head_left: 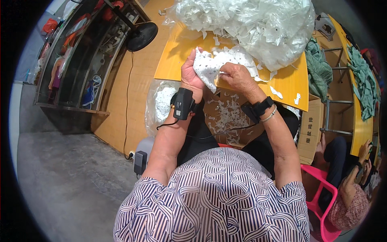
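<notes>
Over the near edge of the yellow table (171, 60), I hold up a thin white sheet with dark dots (207, 66), perhaps fabric. My left hand (191, 73) grips its left side, the thumb on top and the palm partly turned up. At the sheet's lower right edge, my right hand (238, 77) is closed in a pinch; what sits between those fingertips is too small to make out clearly. More dotted white material (238, 56) lies just behind, touching the sheet. Small white scraps (276, 92) rest on the table right of my right hand.
A large clear bag of white scraps (258, 30) fills the table's far side. Below my hands, a cardboard box (229, 117) holds cut bits. A plastic bag of dotted pieces (163, 99) is at left. To the right are a pink chair (322, 181) and another person (348, 201).
</notes>
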### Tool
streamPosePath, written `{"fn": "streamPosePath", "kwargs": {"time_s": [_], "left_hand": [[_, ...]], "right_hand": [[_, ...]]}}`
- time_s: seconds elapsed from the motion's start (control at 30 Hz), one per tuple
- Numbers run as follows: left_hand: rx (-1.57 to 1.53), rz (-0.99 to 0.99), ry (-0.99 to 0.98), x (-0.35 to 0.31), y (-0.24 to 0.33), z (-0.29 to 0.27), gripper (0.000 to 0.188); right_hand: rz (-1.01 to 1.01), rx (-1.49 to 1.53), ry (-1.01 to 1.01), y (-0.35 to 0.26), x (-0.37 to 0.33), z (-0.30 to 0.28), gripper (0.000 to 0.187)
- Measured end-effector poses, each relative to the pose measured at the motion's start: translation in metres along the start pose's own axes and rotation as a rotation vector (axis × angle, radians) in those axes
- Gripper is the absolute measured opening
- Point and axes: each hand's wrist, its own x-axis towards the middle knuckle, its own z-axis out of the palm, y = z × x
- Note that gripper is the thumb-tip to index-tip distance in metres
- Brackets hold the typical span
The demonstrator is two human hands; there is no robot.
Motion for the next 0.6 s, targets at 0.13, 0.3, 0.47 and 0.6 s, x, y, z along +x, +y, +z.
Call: {"fn": "streamPosePath", "kwargs": {"time_s": [0.13, 0.3, 0.47, 0.6], "left_hand": [[-0.031, -0.003, 0.003, -0.013, 0.005, 0.009, 0.021], [-0.057, 0.044, -0.002, -0.017, 0.003, 0.017, 0.020], [-0.003, 0.023, -0.015, -0.027, -0.004, 0.014, 0.021], [0.176, 0.053, 0.035, -0.035, -0.021, 0.020, 0.018]], "right_hand": [[0.085, -0.167, 0.005, 0.021, 0.003, -0.005, 0.017], [0.206, -0.359, 0.069, 0.026, 0.008, -0.021, 0.016], [0.158, -0.012, 0.283, -0.018, -0.016, -0.040, 0.023], [0.330, 0.729, 0.065, -0.036, -0.058, -0.026, 0.031]]}}
